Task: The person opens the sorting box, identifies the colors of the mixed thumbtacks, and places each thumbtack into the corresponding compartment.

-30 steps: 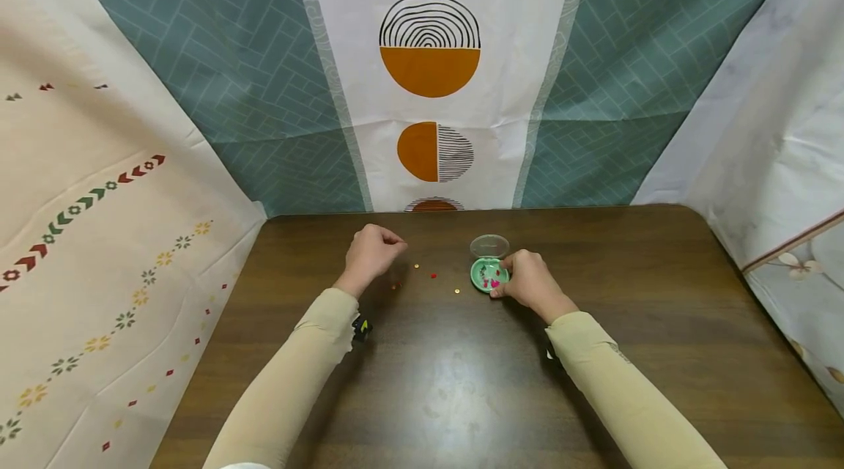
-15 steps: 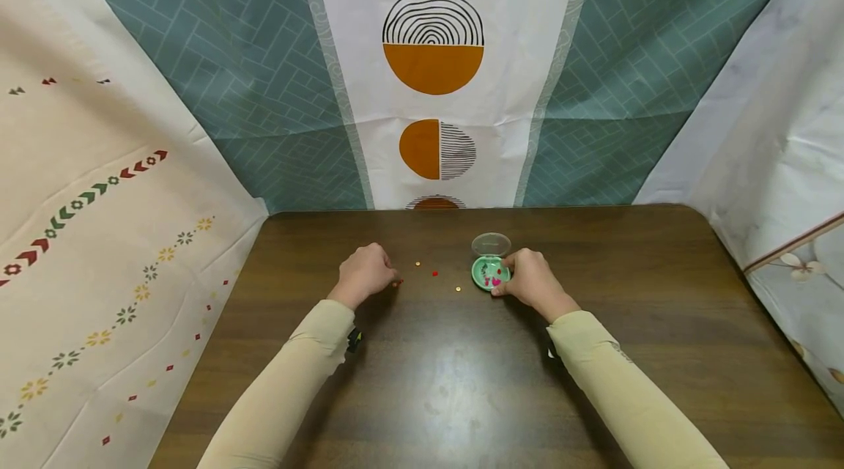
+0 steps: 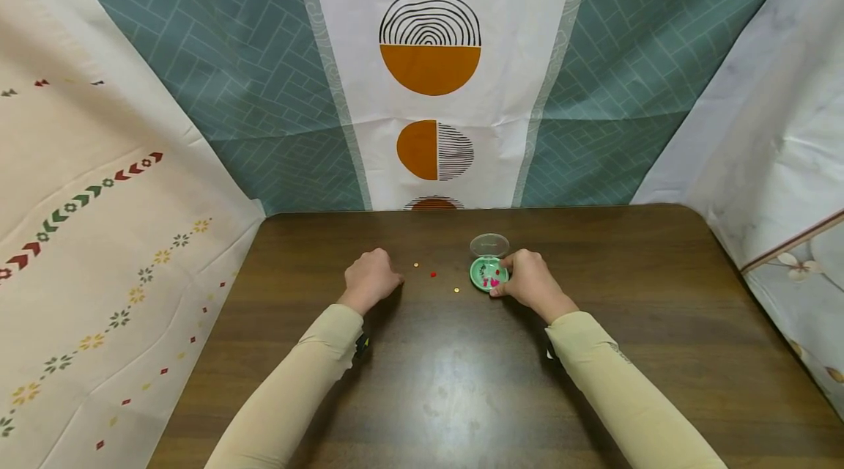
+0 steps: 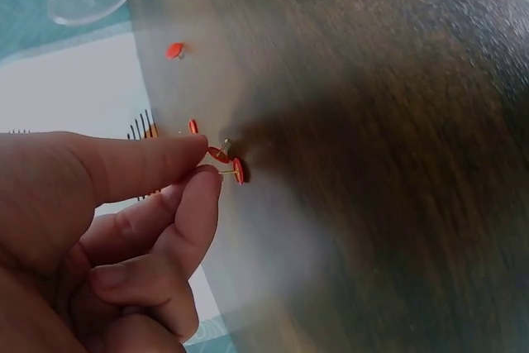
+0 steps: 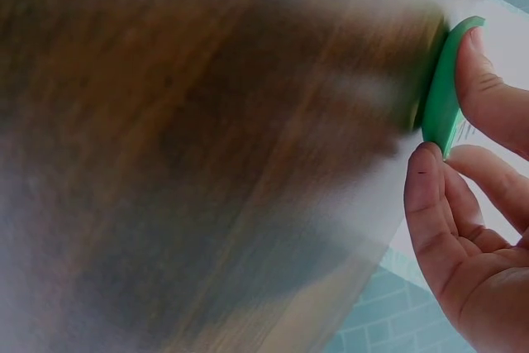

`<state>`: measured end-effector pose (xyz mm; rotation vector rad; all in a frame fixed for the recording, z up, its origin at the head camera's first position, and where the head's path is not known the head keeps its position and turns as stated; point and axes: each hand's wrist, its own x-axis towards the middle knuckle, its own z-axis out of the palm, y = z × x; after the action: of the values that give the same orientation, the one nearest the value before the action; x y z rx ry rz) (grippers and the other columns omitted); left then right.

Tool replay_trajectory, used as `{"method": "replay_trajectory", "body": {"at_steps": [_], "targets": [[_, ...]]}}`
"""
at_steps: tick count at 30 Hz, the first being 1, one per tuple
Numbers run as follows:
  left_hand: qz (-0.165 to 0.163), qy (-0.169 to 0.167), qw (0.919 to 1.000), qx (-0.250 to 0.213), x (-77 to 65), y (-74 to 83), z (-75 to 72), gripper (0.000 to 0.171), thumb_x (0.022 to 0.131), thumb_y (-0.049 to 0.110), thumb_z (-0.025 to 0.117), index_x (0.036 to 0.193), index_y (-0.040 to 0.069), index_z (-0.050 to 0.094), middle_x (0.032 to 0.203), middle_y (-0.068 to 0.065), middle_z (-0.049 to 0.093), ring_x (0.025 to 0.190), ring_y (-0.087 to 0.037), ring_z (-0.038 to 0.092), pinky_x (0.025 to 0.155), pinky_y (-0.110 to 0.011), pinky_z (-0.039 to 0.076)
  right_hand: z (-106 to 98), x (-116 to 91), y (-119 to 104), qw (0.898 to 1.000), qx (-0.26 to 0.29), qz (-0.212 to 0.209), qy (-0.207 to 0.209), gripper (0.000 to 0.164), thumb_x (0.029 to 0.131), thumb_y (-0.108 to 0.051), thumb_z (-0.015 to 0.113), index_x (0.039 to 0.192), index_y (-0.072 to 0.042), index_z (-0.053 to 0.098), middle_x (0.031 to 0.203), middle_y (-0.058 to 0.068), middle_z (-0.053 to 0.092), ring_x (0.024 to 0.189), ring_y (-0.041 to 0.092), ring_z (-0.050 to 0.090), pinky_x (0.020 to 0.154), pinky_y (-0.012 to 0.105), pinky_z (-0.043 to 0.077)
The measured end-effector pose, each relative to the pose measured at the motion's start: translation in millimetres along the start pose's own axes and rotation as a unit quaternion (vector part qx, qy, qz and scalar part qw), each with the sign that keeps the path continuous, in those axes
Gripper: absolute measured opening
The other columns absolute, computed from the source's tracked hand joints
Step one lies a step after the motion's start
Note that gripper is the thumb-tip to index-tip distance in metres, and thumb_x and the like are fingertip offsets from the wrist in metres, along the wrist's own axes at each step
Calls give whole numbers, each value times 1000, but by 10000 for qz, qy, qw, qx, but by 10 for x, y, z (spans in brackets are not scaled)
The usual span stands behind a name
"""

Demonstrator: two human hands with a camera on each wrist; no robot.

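Observation:
In the left wrist view my left hand brings thumb and index fingertips together at a red thumbtack, its pin reaching between the fingertips. A second red thumbtack lies right against the thumb tip. In the head view this hand is low over the table and hides both tacks. My right hand grips the rim of a round green case with thumb and fingers. Its clear lid stands open behind. Small pink and red pieces lie inside the case.
Between the hands lie a red tack and two small gold-coloured pieces, one farther back and one closer to the case. The brown wooden table ends at a patterned cloth behind.
My left hand has come down and towards me onto the two tacks, which showed on the table before and are now covered in the head view. The right hand and green case have stayed put.

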<state>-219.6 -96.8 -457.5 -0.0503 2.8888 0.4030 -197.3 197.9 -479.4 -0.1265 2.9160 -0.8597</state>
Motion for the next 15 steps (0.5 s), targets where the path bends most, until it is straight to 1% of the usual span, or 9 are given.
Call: {"method": "replay_trajectory", "body": {"at_steps": [9, 15], "targets": [[47, 118, 9999, -5, 10, -2, 17, 37, 74, 32, 71, 50, 18, 46, 51, 5, 42, 52, -16, 47, 42, -32, 37, -4, -2, -8, 10000, -6, -17, 45, 62, 58, -30, 89, 109, 0, 68, 106, 14, 70, 99, 28, 63, 86, 44, 49], [58, 109, 9999, -28, 32, -31, 28, 29, 72, 32, 74, 54, 19, 56, 57, 4, 54, 55, -17, 52, 43, -33, 39, 1, -14, -15, 10000, 40, -16, 37, 62, 59, -29, 88, 109, 1, 68, 107, 15, 69, 101, 28, 62, 88, 44, 49]]}}
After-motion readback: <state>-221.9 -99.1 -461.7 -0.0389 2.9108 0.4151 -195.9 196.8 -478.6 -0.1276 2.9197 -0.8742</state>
